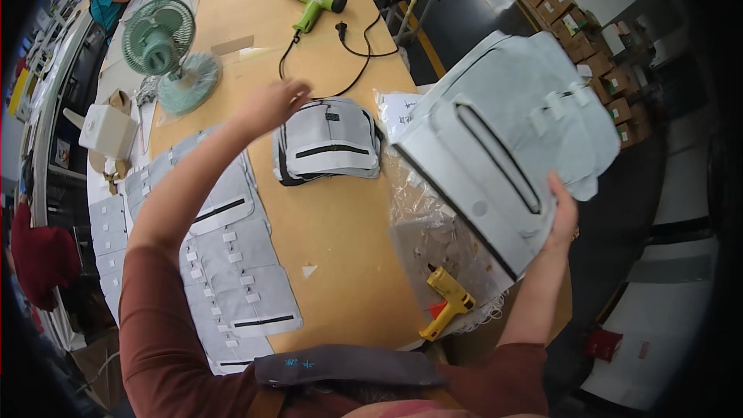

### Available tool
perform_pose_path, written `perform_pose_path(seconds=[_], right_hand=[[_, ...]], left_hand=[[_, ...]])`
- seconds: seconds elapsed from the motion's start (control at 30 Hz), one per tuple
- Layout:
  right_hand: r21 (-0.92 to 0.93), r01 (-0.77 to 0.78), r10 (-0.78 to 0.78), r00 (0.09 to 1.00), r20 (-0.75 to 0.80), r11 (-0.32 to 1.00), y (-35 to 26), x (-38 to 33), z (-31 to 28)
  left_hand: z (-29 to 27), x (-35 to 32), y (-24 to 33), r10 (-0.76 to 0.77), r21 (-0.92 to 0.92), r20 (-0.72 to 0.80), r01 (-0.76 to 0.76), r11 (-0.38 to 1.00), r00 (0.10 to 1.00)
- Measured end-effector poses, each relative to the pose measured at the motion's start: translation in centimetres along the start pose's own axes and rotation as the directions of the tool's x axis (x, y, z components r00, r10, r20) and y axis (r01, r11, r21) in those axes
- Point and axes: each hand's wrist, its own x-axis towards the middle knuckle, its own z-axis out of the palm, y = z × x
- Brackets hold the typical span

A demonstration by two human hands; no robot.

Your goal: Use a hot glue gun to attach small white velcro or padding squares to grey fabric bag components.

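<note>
My right hand [563, 220] grips the lower right edge of a large light-grey fabric panel [495, 143], held tilted above the right side of the table. The panel has a long black-edged slot and a dark strip along one side. Over the far left edge of a stack of grey fabric pieces [331, 135] is my left hand [280, 107]. Its fingers are smeared by motion, so their closure is unclear. The stack's top piece carries a black zipper strip across a pale band. Whether the left hand touches the stack cannot be made out.
Grey fabric panels with white tabs [232, 263] cover the table's left side. Farther off are a green heat gun [313, 1] with its cord and a green fan [160, 39]. A yellow glue gun [449, 302] lies at the right front on clear plastic. Cardboard boxes [557, 4] stand beyond.
</note>
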Motion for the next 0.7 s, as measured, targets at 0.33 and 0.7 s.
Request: perform_pose_path(seconds=[0.33,0.7], right_hand=[[0.004,0.044,-0.044,0.999,-0.009,0.999,-1.8,8.1,-1.7],[-0.042,-0.021,0.02,0.999,-0.042,0.999,2.1,11.4,-1.7]], left_hand=[[14.5,23.6,-1.5,-0.203,0.255,0.245,0.14,0.957,0.948],[18.0,29.1,-4.2,-0.263,0.339,0.366,0.135,0.931,0.893]])
